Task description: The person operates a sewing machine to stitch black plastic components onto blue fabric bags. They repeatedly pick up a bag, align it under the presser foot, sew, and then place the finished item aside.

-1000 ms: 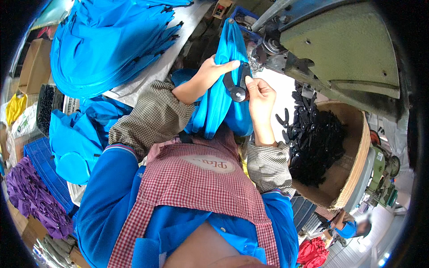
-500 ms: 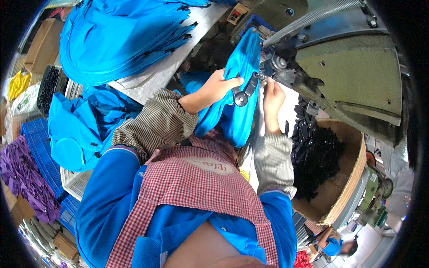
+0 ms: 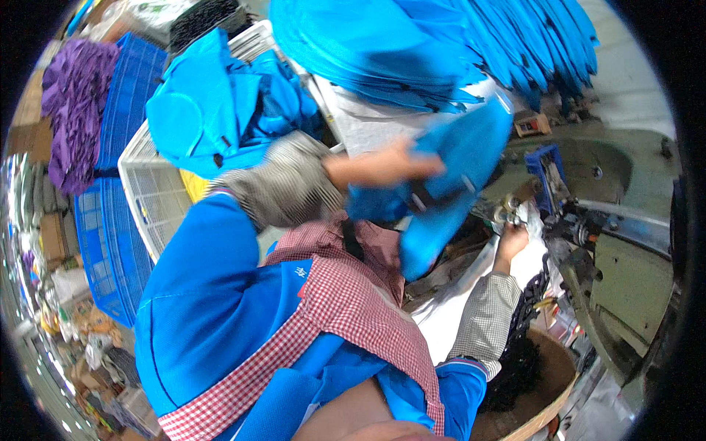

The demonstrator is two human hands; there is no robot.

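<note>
The blue cloth [image 3: 472, 147] slants up-right at my left hand [image 3: 386, 166], apart from my right hand [image 3: 512, 240]. Blurred; I can't tell either grip.

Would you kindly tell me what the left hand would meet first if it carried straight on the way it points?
The left hand would most likely meet the blue fabric right in front of it; beyond that, the small blue bin seems roughly in line, though blur leaves depth unclear.

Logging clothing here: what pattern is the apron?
The apron is red-and-white checked; it shows best in the head view.
</note>
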